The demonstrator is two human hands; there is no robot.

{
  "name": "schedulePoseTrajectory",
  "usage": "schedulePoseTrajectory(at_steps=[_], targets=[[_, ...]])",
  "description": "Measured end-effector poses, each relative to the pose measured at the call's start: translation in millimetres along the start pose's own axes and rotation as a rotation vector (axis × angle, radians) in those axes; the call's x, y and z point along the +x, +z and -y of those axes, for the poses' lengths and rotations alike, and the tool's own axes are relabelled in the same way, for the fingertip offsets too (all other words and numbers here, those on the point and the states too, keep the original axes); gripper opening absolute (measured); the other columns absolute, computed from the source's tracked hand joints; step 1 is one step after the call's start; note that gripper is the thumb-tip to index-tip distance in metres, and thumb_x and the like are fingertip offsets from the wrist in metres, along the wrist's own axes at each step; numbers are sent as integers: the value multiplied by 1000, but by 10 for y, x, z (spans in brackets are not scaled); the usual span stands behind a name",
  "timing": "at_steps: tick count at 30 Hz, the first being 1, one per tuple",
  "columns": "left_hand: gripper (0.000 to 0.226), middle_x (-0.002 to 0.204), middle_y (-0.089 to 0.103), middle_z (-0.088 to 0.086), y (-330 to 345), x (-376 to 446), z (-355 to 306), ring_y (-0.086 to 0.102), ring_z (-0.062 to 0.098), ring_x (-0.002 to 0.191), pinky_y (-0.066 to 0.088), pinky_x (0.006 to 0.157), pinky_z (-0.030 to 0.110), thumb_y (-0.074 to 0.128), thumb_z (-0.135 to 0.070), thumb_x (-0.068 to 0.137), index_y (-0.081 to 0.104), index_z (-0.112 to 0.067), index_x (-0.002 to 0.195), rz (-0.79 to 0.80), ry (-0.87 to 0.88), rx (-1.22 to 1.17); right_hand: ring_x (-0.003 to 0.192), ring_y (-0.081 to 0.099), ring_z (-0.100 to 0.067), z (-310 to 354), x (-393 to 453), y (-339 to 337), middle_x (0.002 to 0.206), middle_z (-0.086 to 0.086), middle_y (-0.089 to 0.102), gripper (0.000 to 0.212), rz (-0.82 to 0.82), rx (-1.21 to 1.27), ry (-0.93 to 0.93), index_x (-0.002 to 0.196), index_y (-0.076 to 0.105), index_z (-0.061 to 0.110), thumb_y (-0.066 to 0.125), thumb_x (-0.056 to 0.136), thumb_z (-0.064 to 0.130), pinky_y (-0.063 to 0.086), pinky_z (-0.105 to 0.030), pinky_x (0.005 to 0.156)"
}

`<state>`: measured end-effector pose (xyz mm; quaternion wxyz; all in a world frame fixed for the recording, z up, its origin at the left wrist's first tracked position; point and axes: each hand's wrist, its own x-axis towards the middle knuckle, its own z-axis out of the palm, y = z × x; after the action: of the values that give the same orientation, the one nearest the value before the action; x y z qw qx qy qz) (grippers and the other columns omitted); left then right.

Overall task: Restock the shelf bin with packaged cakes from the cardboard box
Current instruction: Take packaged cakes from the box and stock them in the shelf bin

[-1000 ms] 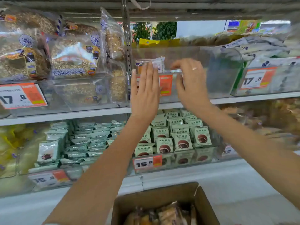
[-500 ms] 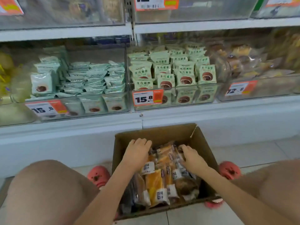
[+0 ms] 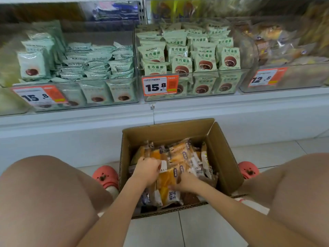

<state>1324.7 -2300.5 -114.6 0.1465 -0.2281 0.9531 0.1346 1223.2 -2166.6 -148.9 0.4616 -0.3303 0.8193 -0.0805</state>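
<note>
**Both hands down in the box, gathering soft wrapped cakes**

The packaged cakes (image 3: pixel 170 168) lie heaped in the open cardboard box (image 3: pixel 226 157), which sits on the tiled floor between the person's knees, just below the shelf; they look light, each one a soft sponge sealed in thin glossy film, so I judge them easy to crush and a little slippery; the safest hold is likely across the flat sides or by the crimped end seal, several at once, without squeezing the middle. The left hand (image 3: pixel 147 169) has its fingers curled round the white-labelled end of one pack; the right hand (image 3: pixel 185 181) reaches in among the packs beside it, fingers curled onto a wrapper, though how firmly it grips I cannot tell.

The cakes show yellow and orange through clear film, some darker brown, with white end panels and small dark blue labels; they lie at mixed angles, overlapping. No bin holding matching cakes is plainly in view; the one with the 12.8 tag (image 3: pixel 267 77) holds blurred golden pastries.
</note>
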Motion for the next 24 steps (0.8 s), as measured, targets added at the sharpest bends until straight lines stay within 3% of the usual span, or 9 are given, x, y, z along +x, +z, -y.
schedulePoseTrajectory(at_steps=[4, 8, 11, 14, 16, 18, 20, 22, 24], targets=[[19, 108, 62, 0, -8, -33, 22, 54, 21, 107, 32, 102, 38, 42, -15, 95, 58, -21, 104, -18, 7, -56, 110, 58, -18, -2, -1, 148, 122, -2, 62, 47, 64, 89, 56, 122, 57, 18, 65, 84, 43, 48, -35, 97], [24, 118, 60, 1, -8, -24, 49, 51, 21, 115, 29, 107, 37, 48, -18, 92, 55, -21, 115, -61, 14, -74, 90, 59, -13, 73, -106, -109, 111, -2, 60, 33, 51, 256, 106, 118, 54, 16, 62, 88, 28, 55, -31, 83], [61, 138, 47, 0, -88, 23, 69, 41, 19, 128, 33, 109, 33, 68, -24, 83, 41, -22, 137, -118, 1, -388, 89, 62, -15, 142, -301, -596, 119, -5, 56, 49, 13, 328, 49, 133, 43, 15, 62, 88, 22, 58, -27, 62], [88, 140, 40, -7, -314, 5, 7, 38, 12, 130, 36, 108, 32, 81, -31, 71, 32, -22, 144, -90, -31, -786, 88, 67, -18, 154, -572, -1083, 103, -2, 61, 22, 79, 181, -126, 104, 53, 21, 66, 86, 18, 58, -30, 63], [75, 130, 51, -10, -441, -17, 9, 51, 10, 119, 46, 98, 31, 80, -32, 72, 43, -26, 137, -14, -12, -957, 90, 68, -18, 141, -708, -1299, 105, -2, 60, 17, 65, 244, -235, 96, 56, 22, 68, 86, 16, 58, -35, 68], [46, 110, 69, -3, -561, -72, -1, 66, 14, 100, 54, 83, 28, 74, -31, 78, 58, -21, 121, 45, 21, -1153, 95, 68, -18, 155, -773, -1403, 112, -2, 60, 24, 9, 445, -334, 108, 62, 22, 68, 85, 16, 57, -32, 70], [34, 98, 74, 5, -660, -122, -48, 70, 19, 91, 55, 80, 30, 65, -36, 85, 65, -11, 109, -60, 0, -1299, 95, 69, -20, 185, -742, -1390, 114, -7, 63, 32, -89, 733, -396, 115, 63, 27, 69, 84, 20, 57, -33, 71], [43, 95, 73, 12, -735, -136, -89, 70, 25, 90, 56, 83, 36, 53, -44, 91, 64, -5, 106, -213, -99, -1396, 89, 70, -22, 242, -687, -1291, 110, -12, 68, 33, -220, 1042, -408, 119, 60, 23, 64, 87, 27, 58, -35, 69], [43, 88, 72, 10, -769, -133, -104, 70, 20, 82, 56, 77, 28, 40, -47, 96, 62, -10, 100, -318, -184, -1388, 89, 69, -24, 292, -622, -1174, 106, -12, 70, 34, -369, 1164, -406, 117, 57, 14, 58, 90, 35, 57, -37, 71]])
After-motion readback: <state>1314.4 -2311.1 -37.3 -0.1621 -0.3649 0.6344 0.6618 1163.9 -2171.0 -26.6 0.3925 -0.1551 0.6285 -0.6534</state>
